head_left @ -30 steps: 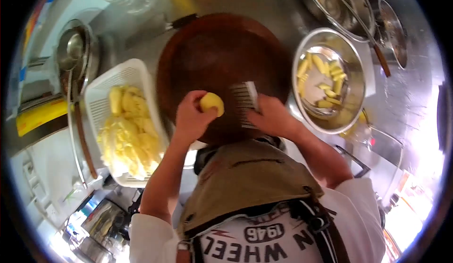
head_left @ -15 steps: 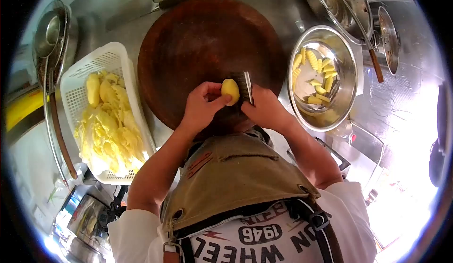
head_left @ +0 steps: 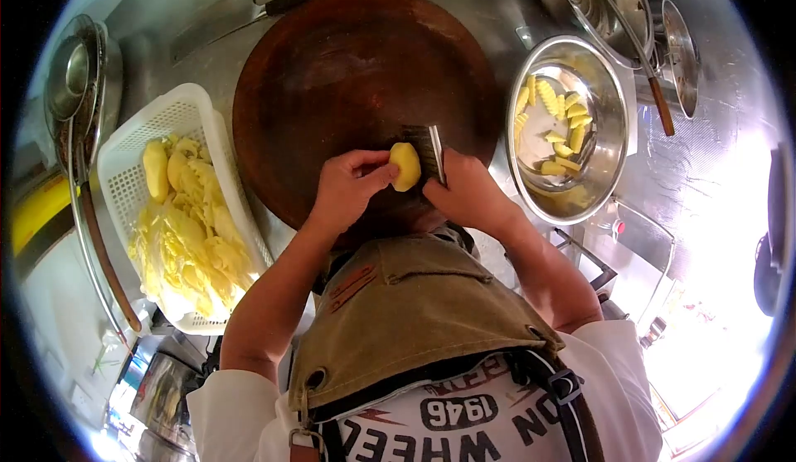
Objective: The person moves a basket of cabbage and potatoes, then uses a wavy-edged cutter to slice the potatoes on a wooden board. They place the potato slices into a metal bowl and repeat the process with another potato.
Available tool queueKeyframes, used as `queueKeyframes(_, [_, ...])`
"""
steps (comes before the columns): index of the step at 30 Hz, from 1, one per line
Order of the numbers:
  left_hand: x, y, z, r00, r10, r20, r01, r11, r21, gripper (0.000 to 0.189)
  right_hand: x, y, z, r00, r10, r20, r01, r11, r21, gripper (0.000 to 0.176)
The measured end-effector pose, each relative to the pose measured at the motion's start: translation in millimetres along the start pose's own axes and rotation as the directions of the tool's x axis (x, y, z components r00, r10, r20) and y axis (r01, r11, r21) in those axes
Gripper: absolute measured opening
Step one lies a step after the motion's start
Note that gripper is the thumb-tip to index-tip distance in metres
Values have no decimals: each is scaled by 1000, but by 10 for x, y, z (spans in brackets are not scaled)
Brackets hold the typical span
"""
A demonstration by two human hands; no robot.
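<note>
My left hand (head_left: pixel 355 187) pinches a peeled yellow potato (head_left: pixel 405 167) between thumb and fingers, above the near part of a round dark wooden chopping board (head_left: pixel 356 72). In my right hand (head_left: pixel 468 188) is a crinkle cutter (head_left: pixel 425 150), its ridged metal blade upright just right of the potato. A narrow gap seems to lie between blade and potato. My right fingers hide the cutter's grip. Crinkle-cut potato pieces (head_left: pixel 577 120) lie in a steel bowl (head_left: pixel 615 130) to the right of the board.
On the left stands a white plastic basket (head_left: pixel 118 159) with peeled potatoes (head_left: pixel 155 170) and yellow leafy vegetable (head_left: pixel 195 242). A cleaver (head_left: pixel 217 24) lies behind the board. Ladles and strainers (head_left: pixel 73 76) rest at far left. A steel pot (head_left: pixel 609 18) with a ladle is at back right.
The whole view has shifted slightly. My left hand has turned the potato a little, and the cutter stays beside it.
</note>
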State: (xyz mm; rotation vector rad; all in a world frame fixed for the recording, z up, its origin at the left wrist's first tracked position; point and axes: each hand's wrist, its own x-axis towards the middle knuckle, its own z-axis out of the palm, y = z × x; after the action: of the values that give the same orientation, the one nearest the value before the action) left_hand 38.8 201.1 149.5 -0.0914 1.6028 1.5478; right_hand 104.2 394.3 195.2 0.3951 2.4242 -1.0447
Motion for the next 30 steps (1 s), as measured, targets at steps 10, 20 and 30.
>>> queueKeyframes(10, [-81, -78, 71, 997, 13, -79, -21, 994, -106, 21, -3, -15, -36, 1000, -10, -1, 10, 1000, -7, 31])
queueKeyframes(20, [-122, 54, 293, 976, -117, -184, 82, 979, -189, 23, -101, -149, -43, 999, -38, 33, 44, 980, -193, 28])
queueKeyframes(30, [-15, -48, 375, 967, -121, -225, 104, 991, -88, 24, -386, -521, -160, 994, -3, -110, -16, 986, -164, 22])
